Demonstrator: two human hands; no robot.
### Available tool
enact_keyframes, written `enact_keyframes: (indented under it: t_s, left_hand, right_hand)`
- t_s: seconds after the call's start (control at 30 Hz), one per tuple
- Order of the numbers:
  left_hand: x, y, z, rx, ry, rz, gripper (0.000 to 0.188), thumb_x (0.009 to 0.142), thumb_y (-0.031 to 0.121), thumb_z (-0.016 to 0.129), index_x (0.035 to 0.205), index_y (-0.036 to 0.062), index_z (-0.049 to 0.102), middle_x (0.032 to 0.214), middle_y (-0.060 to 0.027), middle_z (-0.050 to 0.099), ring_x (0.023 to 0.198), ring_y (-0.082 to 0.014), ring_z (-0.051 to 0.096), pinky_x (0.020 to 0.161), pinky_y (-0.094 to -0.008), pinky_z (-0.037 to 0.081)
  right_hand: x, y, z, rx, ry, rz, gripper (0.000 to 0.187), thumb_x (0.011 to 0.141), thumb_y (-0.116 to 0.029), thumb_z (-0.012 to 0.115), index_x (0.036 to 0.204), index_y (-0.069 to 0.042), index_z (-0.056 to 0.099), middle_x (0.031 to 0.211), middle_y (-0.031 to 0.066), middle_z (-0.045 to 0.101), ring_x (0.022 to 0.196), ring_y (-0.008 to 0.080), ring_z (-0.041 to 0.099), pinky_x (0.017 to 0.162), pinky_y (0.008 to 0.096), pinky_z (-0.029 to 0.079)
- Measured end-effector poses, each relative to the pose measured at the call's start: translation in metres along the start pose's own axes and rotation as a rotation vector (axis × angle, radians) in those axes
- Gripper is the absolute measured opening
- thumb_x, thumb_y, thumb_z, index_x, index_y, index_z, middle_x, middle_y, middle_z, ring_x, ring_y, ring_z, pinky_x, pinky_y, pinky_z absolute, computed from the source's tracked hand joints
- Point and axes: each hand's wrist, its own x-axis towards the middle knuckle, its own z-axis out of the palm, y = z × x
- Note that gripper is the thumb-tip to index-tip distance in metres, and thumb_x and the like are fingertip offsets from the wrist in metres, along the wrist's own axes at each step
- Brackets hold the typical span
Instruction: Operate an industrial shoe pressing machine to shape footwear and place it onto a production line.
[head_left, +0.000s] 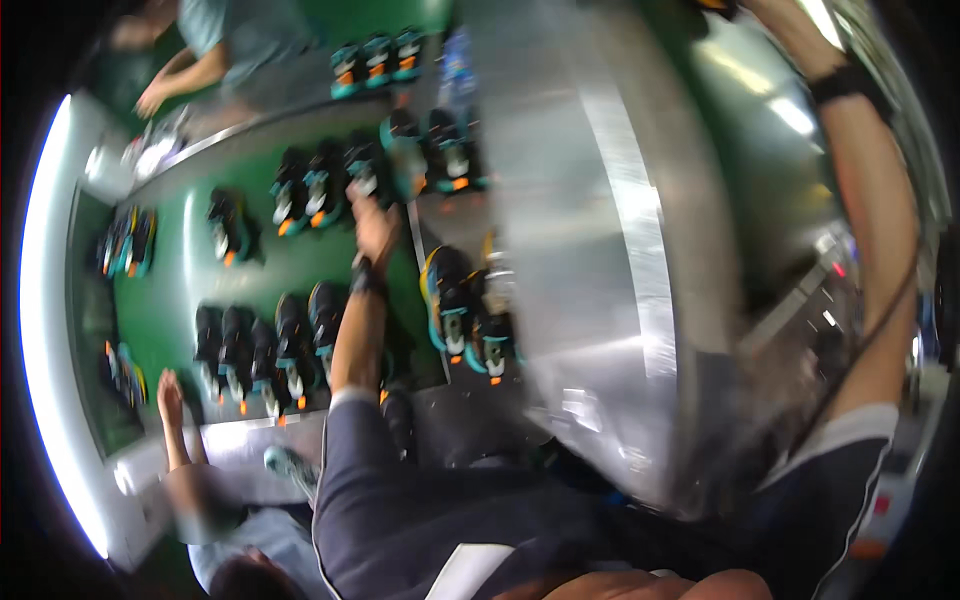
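My left hand (375,228) reaches out over a green work surface (165,300). Its fingertips meet the near end of a black and teal sports shoe (364,160) in the far row; blur hides whether they grip it. Beside that shoe stand two similar shoes (305,185). Far up at the right, my right arm is raised, and my right hand (780,15) is cut by the top edge of the head view. A dark thing with an orange part (718,6) is at its fingers, too cropped to name.
Several shoes (262,350) line the near side, with more shoes (455,300) beside a large metal housing (620,230) between my arms. A co-worker's arm (185,75) is at the far left; another person's hand (170,395) is at the near left. A bright light strip (45,300) borders the left.
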Motion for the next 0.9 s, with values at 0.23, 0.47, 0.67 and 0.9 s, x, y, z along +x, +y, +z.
enact_keyframes:
  t_s: [0.23,0.47,0.67,0.9]
  left_hand:
    - [-0.270,0.101,-0.057,-0.405,-0.259,-0.019,0.032,0.087,0.014,0.064,0.112,-0.0042,0.055,0.101,-0.0119,0.058,0.088,-0.0212,0.053,0.080,-0.0327,0.042]
    - [-0.437,0.287,-0.069,-1.114,-1.706,-0.200,0.063,0.089,0.047,0.056,0.127,-0.0037,0.050,0.125,-0.0241,0.055,0.110,-0.0370,0.058,0.096,-0.0472,0.045]
    - [-0.530,0.410,-0.035,-0.935,-2.357,-0.619,0.107,0.074,0.080,0.046,0.145,0.0018,0.026,0.138,-0.0307,0.039,0.122,-0.0462,0.046,0.104,-0.0582,0.035]
    - [-0.749,0.389,-0.037,-0.604,-2.476,-0.392,0.070,0.091,0.054,0.043,0.133,-0.0027,0.042,0.124,-0.0197,0.054,0.105,-0.0311,0.059,0.090,-0.0442,0.048]
  right_hand:
    - [-0.151,0.031,-0.108,0.131,0.249,-0.176,0.041,0.065,-0.014,0.069,0.100,0.007,0.059,0.086,0.0097,0.064,0.076,0.0164,0.058,0.068,0.0310,0.048]
    - [-0.441,0.046,-0.182,0.377,0.319,-0.129,0.064,0.068,-0.028,0.074,0.126,-0.009,0.054,0.117,0.0058,0.060,0.103,0.0164,0.057,0.082,0.0372,0.049]
    - [-0.681,0.007,-0.179,0.187,0.104,0.008,0.044,0.070,-0.015,0.069,0.112,-0.008,0.060,0.117,0.0065,0.060,0.121,0.0283,0.050,0.110,0.0524,0.016]
    - [-0.947,-0.080,-0.102,0.184,1.018,0.808,0.047,0.087,-0.024,0.062,0.129,-0.006,0.050,0.129,0.0112,0.053,0.125,0.0289,0.047,0.104,0.0397,0.038]
